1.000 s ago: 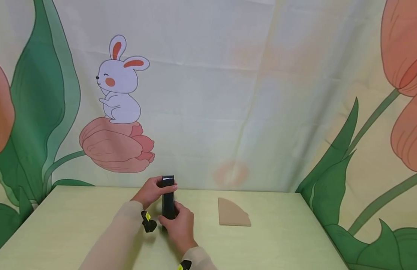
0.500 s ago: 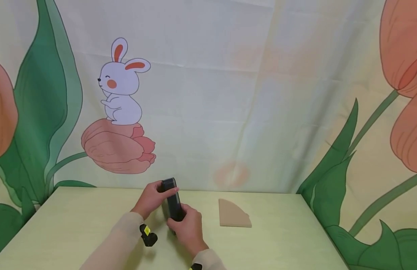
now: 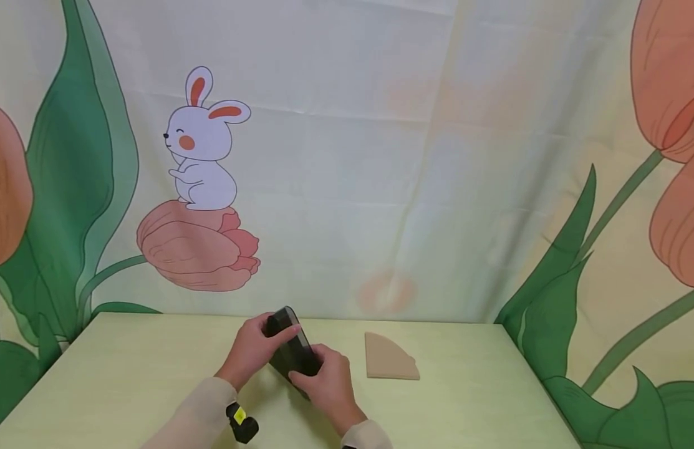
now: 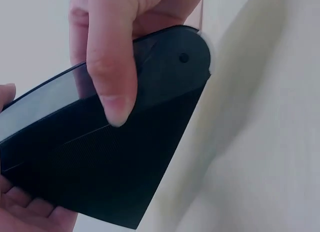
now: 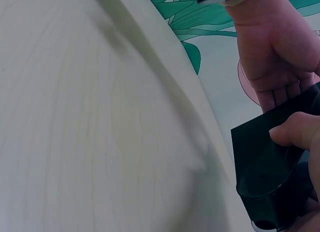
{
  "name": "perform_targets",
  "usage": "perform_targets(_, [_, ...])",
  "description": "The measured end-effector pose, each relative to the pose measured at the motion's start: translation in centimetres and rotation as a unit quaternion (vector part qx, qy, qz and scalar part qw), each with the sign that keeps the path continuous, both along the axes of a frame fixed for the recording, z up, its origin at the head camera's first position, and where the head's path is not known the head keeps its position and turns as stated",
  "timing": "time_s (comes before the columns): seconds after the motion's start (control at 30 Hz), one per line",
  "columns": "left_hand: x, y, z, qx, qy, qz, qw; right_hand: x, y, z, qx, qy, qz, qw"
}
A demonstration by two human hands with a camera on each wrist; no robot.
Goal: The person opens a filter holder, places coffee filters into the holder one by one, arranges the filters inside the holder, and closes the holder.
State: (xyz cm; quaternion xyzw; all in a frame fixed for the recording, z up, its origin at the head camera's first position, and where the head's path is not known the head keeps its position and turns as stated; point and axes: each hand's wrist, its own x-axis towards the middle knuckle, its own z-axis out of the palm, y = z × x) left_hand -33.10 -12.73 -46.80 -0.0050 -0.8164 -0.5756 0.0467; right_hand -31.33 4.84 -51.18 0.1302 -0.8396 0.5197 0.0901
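Note:
A black wedge-shaped plastic case (image 3: pixel 295 357) is held between both hands, leaning to the left at the top. In the left wrist view the case (image 4: pixel 165 99) shows a rounded corner with a small round dot, a glossy edge and fine ridges on its side. My left hand (image 3: pixel 251 350) grips its upper end, thumb across the near face. My right hand (image 3: pixel 331 385) grips its lower end, thumb in front and fingers behind. The right wrist view shows the right thumb pressed on the case's flat side (image 5: pixel 257 154). What kind of thing it is, I cannot tell.
A flat tan quarter-circle piece (image 3: pixel 389 358) lies on the pale table (image 3: pixel 470 386), to the right of the hands. Behind the table hangs a cloth (image 3: pixel 335 187) printed with a rabbit and tulips. A black wrist camera (image 3: pixel 242 425) hangs below the left cuff.
The black case has tipped from upright, its lower end swinging right and its broad side coming into view. The right hand has moved right with it; both hands keep their hold.

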Motion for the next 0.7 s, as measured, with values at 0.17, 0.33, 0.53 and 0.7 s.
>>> perform_targets(0.17, [1.2, 0.6, 0.0, -0.008, 0.003, 0.007, 0.9999, 0.5, 1.0, 0.1, 0.0, -0.009, 0.016, 0.9998])
perform_targets(0.33, [2.3, 0.8, 0.0, -0.017, 0.016, -0.007, 0.9997, 0.9, 2.5, 0.0, 0.001, -0.011, 0.042, 0.9991])
perform_targets(0.53, [3.1, 0.0, -0.8, 0.008, 0.019, -0.066, 0.9976, 0.9, 4.2, -0.4, -0.001, -0.022, 0.087, 0.996])
perform_targets(0.7, [3.1, -1.1, -2.0, 0.017, 0.009, -0.149, 0.9886, 0.9, 5.1, -0.3, -0.014, -0.046, 0.13, 0.9904])
